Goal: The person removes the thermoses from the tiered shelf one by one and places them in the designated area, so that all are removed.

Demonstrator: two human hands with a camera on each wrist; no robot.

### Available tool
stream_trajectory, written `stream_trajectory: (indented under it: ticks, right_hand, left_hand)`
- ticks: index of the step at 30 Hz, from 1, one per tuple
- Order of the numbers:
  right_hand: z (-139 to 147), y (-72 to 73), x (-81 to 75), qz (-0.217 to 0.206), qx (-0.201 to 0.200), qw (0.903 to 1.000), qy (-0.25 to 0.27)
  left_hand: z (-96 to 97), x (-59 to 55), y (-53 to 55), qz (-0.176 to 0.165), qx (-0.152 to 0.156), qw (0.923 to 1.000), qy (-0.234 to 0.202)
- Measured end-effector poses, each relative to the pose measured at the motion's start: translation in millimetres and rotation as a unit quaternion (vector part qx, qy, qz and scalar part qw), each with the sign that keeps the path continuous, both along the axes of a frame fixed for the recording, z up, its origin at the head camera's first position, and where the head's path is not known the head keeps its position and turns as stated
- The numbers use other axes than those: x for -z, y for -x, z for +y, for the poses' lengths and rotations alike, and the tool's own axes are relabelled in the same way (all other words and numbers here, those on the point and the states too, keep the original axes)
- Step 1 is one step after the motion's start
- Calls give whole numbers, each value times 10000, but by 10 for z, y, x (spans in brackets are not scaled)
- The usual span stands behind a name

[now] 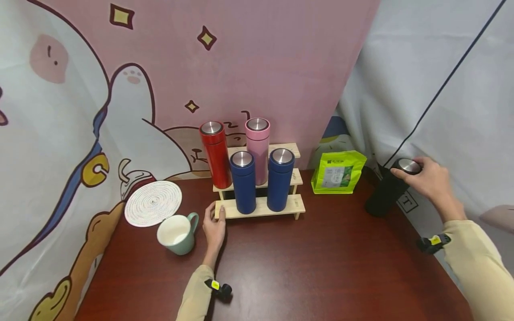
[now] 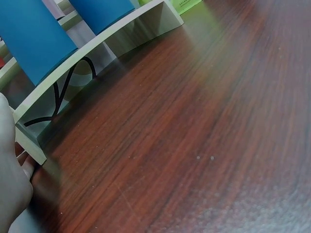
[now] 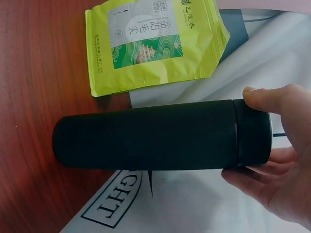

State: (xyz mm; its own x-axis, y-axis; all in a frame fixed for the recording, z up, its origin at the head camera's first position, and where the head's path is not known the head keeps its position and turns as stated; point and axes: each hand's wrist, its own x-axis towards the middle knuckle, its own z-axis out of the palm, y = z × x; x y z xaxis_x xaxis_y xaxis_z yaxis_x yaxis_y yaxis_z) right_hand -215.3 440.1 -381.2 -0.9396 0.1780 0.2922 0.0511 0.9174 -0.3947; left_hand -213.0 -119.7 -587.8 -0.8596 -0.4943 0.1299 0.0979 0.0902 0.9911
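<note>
By its lid, my right hand [image 1: 433,180] grips a black thermos [image 1: 383,194] at the table's right side. In the right wrist view the thumb and fingers lie around the lid of the black thermos [image 3: 150,136]. With thumb and fingers, my left hand [image 1: 214,227] grips the left end of the light wooden tiered rack [image 1: 259,209]. Two blue thermoses [image 1: 244,185] [image 1: 280,183] stand on the rack's front step. Behind them, a red thermos [image 1: 217,158] and a pink thermos [image 1: 258,145] stand on a higher step.
A green and white mug [image 1: 182,243] stands left of my left hand, beside a round white woven mat [image 1: 138,203]. Between the rack and the black thermos stands a bright green packet [image 1: 321,185]. Printed cloth [image 1: 281,53] hangs behind the dark red wooden table [image 1: 321,267].
</note>
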Motion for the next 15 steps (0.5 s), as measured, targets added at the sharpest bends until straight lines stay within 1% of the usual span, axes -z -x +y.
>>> stream_trajectory:
  ticks: [3,6,8,11,15]
  right_hand:
    - [2,-5,-16,-139,-62,9999,11]
    - [-4,-11,-49,-299,-156,9994,4]
    - [-22,-6,-85,-324,-239,9992,13]
    - [-87,15,-174,-259,-335,9991,36]
    - [-185,56,-336,-211,-365,9991,83]
  left_hand:
    - [-1,-8,-3,56,15,10000,-67]
    - [-8,-11,0,-25,25,10000,-36]
    - [-11,-12,3,-97,17,10000,17]
    - [-12,-5,7,-168,-13,9998,95]
    - [-12,4,6,-206,-47,9997,117]
